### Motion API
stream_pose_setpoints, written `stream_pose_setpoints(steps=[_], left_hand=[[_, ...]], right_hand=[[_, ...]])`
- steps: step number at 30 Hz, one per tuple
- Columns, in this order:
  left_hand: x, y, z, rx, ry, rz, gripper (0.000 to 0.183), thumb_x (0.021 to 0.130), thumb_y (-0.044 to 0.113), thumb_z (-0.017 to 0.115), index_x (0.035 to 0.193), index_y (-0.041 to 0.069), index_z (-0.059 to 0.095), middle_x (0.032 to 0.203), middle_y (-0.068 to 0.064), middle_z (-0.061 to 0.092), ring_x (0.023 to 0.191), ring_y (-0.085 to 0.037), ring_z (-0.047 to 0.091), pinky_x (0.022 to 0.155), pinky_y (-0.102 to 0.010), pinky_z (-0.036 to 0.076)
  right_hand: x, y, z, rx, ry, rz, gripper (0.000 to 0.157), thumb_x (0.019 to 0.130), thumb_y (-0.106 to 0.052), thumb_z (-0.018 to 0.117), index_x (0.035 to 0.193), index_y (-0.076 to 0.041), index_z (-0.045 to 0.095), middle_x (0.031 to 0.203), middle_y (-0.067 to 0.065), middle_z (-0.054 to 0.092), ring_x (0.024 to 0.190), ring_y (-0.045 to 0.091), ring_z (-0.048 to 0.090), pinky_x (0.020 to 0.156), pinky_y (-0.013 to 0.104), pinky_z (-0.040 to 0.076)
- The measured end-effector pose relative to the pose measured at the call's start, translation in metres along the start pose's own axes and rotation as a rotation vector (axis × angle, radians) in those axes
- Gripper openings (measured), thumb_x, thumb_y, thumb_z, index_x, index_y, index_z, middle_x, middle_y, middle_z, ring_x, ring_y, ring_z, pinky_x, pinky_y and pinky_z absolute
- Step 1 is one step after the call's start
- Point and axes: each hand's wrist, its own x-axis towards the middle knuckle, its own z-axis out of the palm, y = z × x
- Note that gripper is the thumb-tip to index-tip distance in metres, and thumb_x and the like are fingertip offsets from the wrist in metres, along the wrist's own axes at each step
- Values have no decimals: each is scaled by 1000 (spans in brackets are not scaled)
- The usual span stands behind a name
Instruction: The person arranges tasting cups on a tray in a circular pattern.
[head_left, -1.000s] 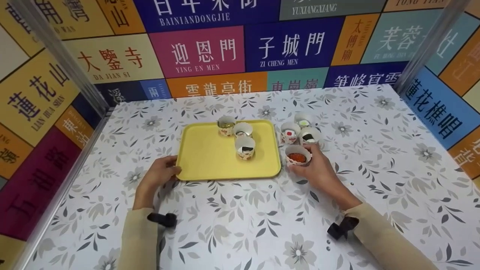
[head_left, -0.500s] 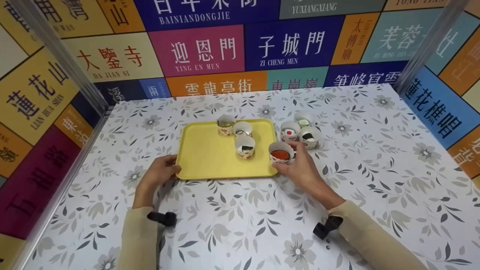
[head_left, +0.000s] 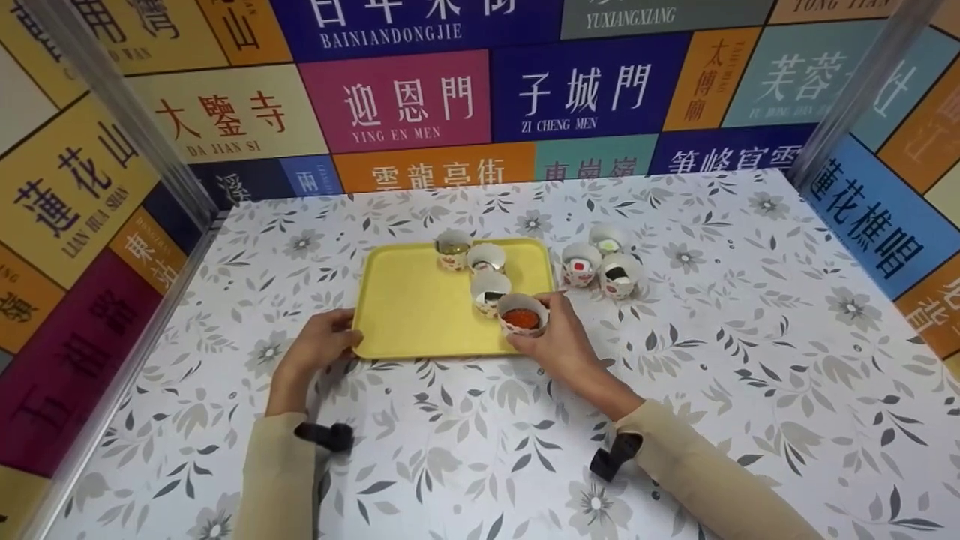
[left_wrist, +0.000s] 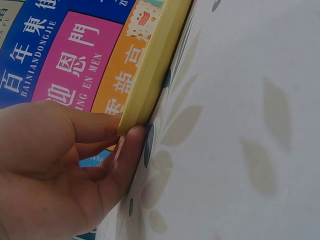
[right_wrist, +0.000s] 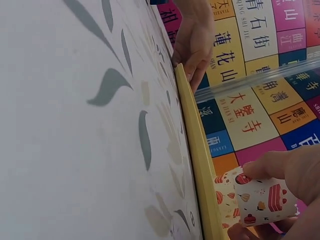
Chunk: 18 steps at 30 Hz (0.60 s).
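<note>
Where the right grip (head_left: pixel 561 339) holds it, the red-filled cup (head_left: pixel 520 317) is part-hidden.

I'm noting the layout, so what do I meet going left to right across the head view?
Left hand, rearmost cup on the yellow tray, red-filled cup in the right hand, off-tray cup with red-and-white filling, off-tray cup with black-and-white filling.

Passable: yellow tray's (head_left: pixel 409 311) left side. In the way: three standing cups (head_left: pixel 487 262) centre-right, three more cups (head_left: pixel 580 267) beyond right rim.
</note>
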Motion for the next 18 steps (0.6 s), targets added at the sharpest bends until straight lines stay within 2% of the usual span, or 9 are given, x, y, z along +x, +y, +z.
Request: stream_pose_setpoints(steps=[7, 18], left_hand=[[-1, 1, 0, 5, -6, -18, 53, 96, 6, 53, 148, -3, 44, 138, -25, 58, 105, -23, 65, 81, -27, 56], [-3, -1, -2, -19, -33, 36, 53, 98, 5, 53, 149, -6, 41, 140, -28, 54, 110, -29, 65, 82, -29, 56]], right_hand=[[1, -5, 15, -6, -4, -15, 60, 77, -11, 83, 127, -1, 52, 125, 18, 58, 116, 32, 59, 103, 44, 48], [4, -13, 32, 34, -31, -49, 59, 77, -12, 85, 126, -4, 54, 125, 14, 60, 114, 30, 61, 99, 43, 51]])
